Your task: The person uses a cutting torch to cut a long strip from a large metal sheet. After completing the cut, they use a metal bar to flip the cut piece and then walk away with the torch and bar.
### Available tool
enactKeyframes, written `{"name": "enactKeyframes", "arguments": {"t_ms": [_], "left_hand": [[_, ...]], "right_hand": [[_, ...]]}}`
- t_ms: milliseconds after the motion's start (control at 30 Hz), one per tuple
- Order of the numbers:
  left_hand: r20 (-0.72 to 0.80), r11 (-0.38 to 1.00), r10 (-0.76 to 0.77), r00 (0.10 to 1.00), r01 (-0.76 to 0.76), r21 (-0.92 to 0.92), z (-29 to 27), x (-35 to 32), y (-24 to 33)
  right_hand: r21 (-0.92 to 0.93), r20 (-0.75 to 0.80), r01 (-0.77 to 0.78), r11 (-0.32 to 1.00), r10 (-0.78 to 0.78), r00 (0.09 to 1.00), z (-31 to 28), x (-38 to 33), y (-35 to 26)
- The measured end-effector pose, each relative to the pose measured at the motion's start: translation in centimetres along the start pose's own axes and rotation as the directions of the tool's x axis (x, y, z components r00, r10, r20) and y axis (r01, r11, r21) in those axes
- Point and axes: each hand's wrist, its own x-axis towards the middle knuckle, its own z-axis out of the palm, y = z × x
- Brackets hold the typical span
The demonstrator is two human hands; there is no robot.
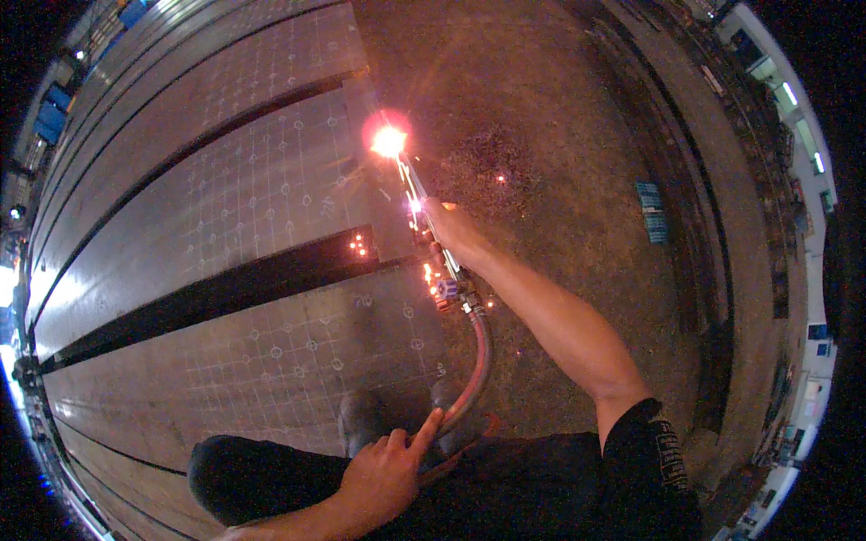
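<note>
My right hand (451,233) is closed around the shaft of a cutting torch (458,279), which points away from me. Its tip is lost in a bright glare (390,142) at the right edge of a steel plate (271,171). Sparks and bright streaks run back along the torch toward my hand. A blue valve knob (446,288) shows at the torch's near end, where reddish and grey hoses (482,352) join and curve down to my lap. There my left hand (383,464) is closed on the hoses, its index finger lying along them.
Several steel plates with chalked grids and circles lie to the left, with dark gaps (225,288) between them. Glowing bits sit in the nearest gap. Dark debris (496,167) is scattered on the brown floor. A blue slatted piece (650,213) and long dark beams (699,225) lie at right.
</note>
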Motion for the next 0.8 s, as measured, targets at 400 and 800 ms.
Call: {"name": "enactKeyframes", "arguments": {"t_ms": [400,800], "left_hand": [[-0.058,0.994,0.106,0.993,-0.104,0.032,0.5,0.2,-1.0],[-0.072,0.992,0.124,0.99,-0.123,0.013,0.5,0.2,-1.0]], "right_hand": [[-0.064,0.009,0.05,0.997,-0.05,0.999,-0.5,-1.4,-0.9],[-0.455,0.148,0.338,0.824,-0.305,0.941,-1.7,1.5,1.8]]}}
